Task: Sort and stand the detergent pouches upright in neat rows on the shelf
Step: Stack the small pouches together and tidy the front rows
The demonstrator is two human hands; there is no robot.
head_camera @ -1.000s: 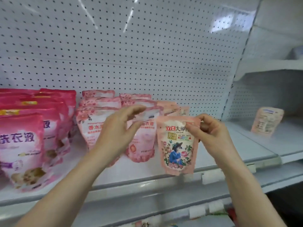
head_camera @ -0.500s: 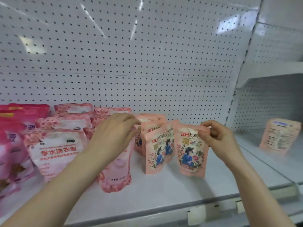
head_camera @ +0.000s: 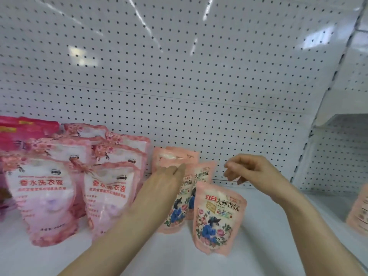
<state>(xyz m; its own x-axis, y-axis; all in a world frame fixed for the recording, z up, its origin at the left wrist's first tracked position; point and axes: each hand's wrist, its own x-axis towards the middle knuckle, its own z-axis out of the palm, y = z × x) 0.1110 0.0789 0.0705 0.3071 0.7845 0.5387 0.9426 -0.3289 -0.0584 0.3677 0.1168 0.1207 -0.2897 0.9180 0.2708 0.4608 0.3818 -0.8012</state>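
White shelf (head_camera: 268, 246) surface lies bare at lower right, where a peach pouch (head_camera: 217, 220) stands upright, with more peach pouches (head_camera: 177, 158) behind it and pink pouches (head_camera: 45, 198) crowded at left centre. Nothing is gripped: the left hand (head_camera: 165, 182) is stretched flat against the rear pouches, and the right hand (head_camera: 253, 172) is held loosely curled above, before the pegboard (head_camera: 179, 76).

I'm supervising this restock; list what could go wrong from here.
1. The front peach pouch stands free and tilted near the shelf front; it may topple.
2. The left hand reaches among the rear peach pouches; a nudge could knock them over.
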